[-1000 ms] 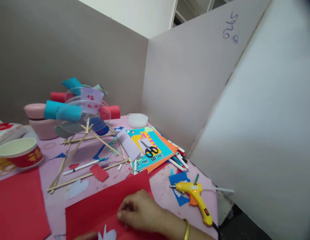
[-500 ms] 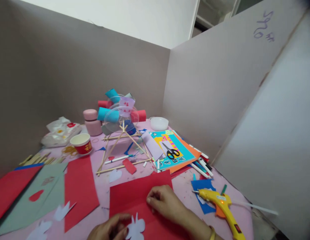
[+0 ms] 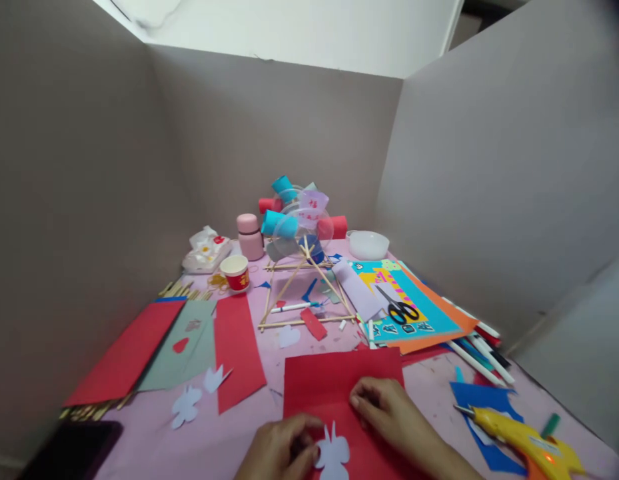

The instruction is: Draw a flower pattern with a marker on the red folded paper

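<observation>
Before me lies a folded sheet of red paper (image 3: 342,380) with a crease across it. My left hand (image 3: 284,448), thumb and fingers closed together, pinches the left edge of a white paper butterfly cutout (image 3: 334,457) over the sheet. The cutout's two thin feelers point away from me; its lower end leaves the view. On the right part of the red sheet rests my right hand (image 3: 389,413), its fingers curled in. Whether anything small sits between those fingertips is hidden.
A yellow hot glue gun (image 3: 529,440) with a lit lamp lies right, on blue paper. Black scissors (image 3: 399,310) rest on coloured sheets, with markers (image 3: 489,353) beside. Behind stands a stick frame with a paper-roll wheel (image 3: 302,217). A paper cup (image 3: 235,273) and cutouts (image 3: 186,405) are left.
My view has turned left, so the scene sits further right and a dark phone-like object shows at lower left. Both hands keep nearly the same pose over the red paper.
</observation>
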`<state>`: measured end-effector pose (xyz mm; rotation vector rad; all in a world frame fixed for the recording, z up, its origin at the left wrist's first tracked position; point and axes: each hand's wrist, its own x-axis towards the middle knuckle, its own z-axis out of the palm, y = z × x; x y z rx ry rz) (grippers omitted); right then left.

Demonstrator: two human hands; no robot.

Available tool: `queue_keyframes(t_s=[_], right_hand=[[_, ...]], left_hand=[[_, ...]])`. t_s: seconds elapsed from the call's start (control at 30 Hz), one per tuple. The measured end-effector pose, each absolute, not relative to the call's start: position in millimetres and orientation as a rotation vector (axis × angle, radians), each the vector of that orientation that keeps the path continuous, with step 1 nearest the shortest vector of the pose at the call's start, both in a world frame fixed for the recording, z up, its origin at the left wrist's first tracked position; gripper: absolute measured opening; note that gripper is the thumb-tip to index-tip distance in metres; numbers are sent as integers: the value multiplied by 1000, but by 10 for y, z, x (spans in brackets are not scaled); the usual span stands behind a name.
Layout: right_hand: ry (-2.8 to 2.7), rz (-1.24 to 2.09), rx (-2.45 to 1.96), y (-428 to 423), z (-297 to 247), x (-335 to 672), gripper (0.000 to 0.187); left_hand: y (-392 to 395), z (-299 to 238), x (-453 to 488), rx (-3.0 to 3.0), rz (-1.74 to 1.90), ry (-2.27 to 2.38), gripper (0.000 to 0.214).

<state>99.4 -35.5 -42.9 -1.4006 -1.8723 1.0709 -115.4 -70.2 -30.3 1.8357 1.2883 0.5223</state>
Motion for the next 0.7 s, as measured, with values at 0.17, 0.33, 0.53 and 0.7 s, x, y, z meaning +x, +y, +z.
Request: queue_keyframes(t_s=[0.17,0.33,0.53,0.7], right_hand=[[-1949,1026,-1434,-352,-457,998,23],[-1971,1086,-1436,-376,-459,1004,29],[-1993,1111,-1446,-369,-536,1047,32],[-1982,1160,-1433,-351,-599,1062,35]], left_hand=[[-730,-284,-1137,1831,537,1301,23],[-766,-216,-1182,1934,625,1378,21],[-620,-169,-1611,2084,751,1836,30],[-487,-223,-1759,2203,665,1996,25]])
